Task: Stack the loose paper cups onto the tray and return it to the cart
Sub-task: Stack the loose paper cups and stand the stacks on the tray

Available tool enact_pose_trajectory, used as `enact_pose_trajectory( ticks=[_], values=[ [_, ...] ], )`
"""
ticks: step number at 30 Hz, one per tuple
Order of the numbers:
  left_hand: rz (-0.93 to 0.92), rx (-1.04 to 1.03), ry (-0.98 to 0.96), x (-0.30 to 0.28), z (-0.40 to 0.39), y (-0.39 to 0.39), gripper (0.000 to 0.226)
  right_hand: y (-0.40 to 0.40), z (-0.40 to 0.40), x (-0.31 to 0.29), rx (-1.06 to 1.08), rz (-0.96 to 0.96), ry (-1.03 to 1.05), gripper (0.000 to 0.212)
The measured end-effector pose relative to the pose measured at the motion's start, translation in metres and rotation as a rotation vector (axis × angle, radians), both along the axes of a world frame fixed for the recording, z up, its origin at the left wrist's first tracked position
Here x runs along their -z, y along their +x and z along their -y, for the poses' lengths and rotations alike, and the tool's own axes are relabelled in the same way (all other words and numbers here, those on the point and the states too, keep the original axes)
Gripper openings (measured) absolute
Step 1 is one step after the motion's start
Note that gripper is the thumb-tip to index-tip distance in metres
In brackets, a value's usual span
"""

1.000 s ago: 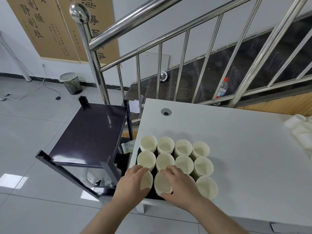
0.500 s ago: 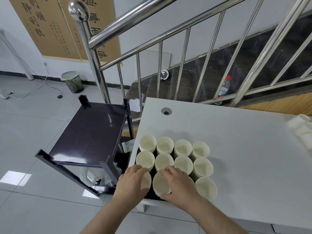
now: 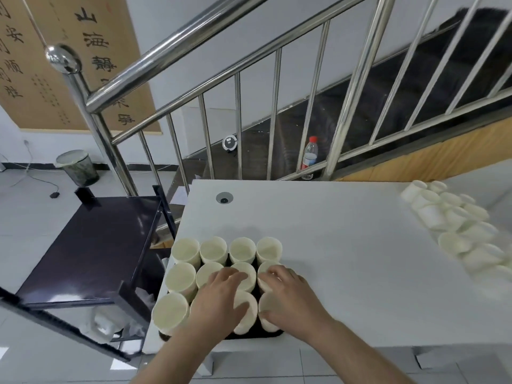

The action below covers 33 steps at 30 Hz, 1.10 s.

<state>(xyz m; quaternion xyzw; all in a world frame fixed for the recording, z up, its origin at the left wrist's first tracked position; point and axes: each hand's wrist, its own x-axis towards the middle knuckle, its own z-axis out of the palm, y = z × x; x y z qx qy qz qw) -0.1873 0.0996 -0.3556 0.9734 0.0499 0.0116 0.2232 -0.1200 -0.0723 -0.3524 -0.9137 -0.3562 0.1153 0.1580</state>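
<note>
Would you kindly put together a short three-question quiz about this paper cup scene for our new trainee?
1. True or false: the black tray of cream paper cup stacks already sits on the dark purple cart.
2. Multiple choice: the loose white paper cups lie
A. at the right end of the white table
B. in the grey wastebasket
C. on the cart
3. Fill in: the left hand and right hand both rest on the ____ on the tray.

Key
1. False: the tray is on the table.
2. A
3. cup stacks
</note>
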Motion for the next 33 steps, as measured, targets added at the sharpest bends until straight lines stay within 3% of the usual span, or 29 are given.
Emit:
enact_pose_trajectory(
  ticks=[17, 33],
  values=[
    [0.112, 0.194, -0.156, -0.02, 0.252, 0.086, 0.047, 0.048, 0.285, -0.018, 0.328, 0.041, -0.019, 0.063],
    [0.033, 0.404, -0.175, -0.003, 0.374, 0.227, 0.048, 0.152, 0.408, -0.01, 0.546, 0.016, -0.115, 0.062]
  ],
)
